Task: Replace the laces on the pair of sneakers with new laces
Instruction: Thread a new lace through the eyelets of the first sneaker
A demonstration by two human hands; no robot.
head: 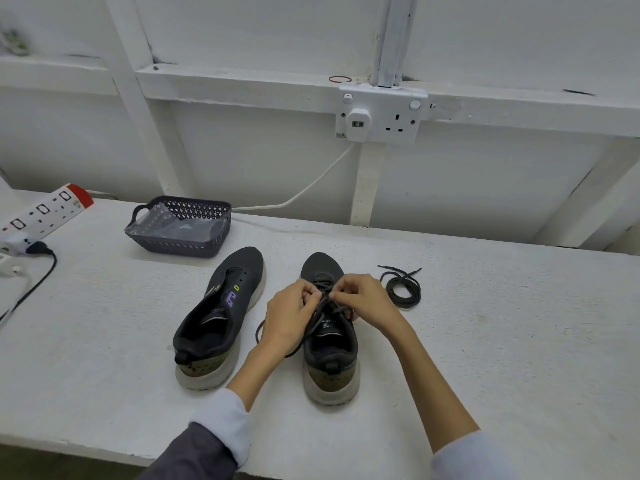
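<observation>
Two hands are working over the laced sneaker right now, and that sneaker is sitting heel-toward-us on the white counter. The left hand is curling its fingers in and pinching the dark lace over the sneaker's eyelets. The right hand is pinching the same lace from the other side, and the fingertips of both hands are nearly meeting above the tongue. A slack loop of that lace is trailing off the sneaker's left side and running under the left wrist.

Just left of the laced sneaker, the unlaced sneaker is standing with its tongue open and its toe angling away. Just right of the laced sneaker's toe, a loose lace is lying coiled on the counter, apart from the shoe.

Beyond the laced sneaker and to its left, a dark basket is holding a clear plastic bag. Far left of the sneaker, a power strip is lying with a black cable plugged in beside it. Well behind the sneaker, a wall socket is carrying a white plug, and its cable is dropping toward the counter.
</observation>
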